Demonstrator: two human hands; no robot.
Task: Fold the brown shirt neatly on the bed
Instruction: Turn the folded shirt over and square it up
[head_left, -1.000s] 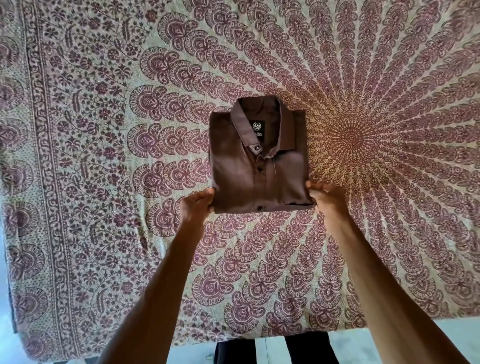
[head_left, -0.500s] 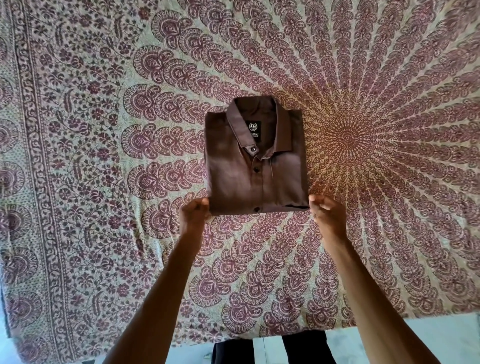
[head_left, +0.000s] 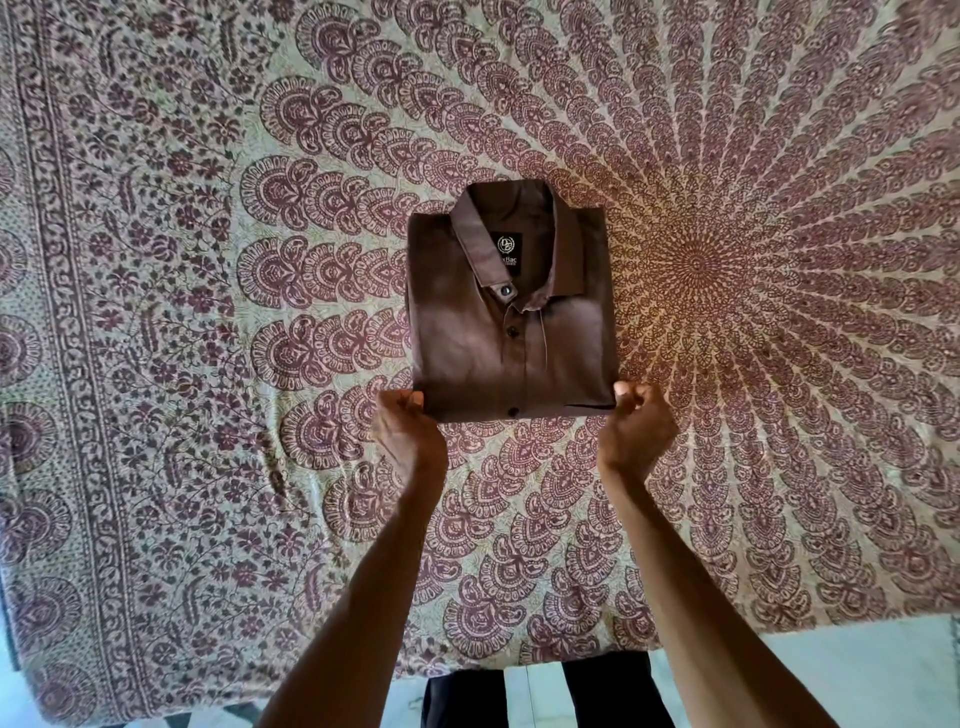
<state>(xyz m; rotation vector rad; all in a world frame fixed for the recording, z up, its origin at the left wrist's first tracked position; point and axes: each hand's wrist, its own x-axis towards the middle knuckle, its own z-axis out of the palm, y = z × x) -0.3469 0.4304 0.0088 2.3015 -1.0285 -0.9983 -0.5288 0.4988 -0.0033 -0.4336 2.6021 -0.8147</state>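
— Dark trousers (head_left: 608, 691), is that the nearest thing down there?

— Yes, my legs at the bed's edge, pale floor (head_left: 857, 670) on either side. Then my two bare forearms reach out over the sheet (head_left: 156, 415), which is cream cotton printed in maroon, with a floral border at my left and a big mandala spreading from the right.

— And your hands?

— My left hand (head_left: 408, 434) is at the shirt's near left corner, fingers curled, tips touching the fold's edge. My right hand (head_left: 636, 428) is at the near right corner, fingers bent in loosely, fingertips just at the cloth. Whether either one truly pinches the fabric, I cannot tell.

— Where is the shirt?

— The shirt (head_left: 498, 353) lies flat on the sheet, just left of the mandala's centre, folded into a tidy rectangle, front up. Its placket runs down the middle with buttons showing. Farthest from me is the collar (head_left: 519, 228), a black label (head_left: 505, 248) inside it.
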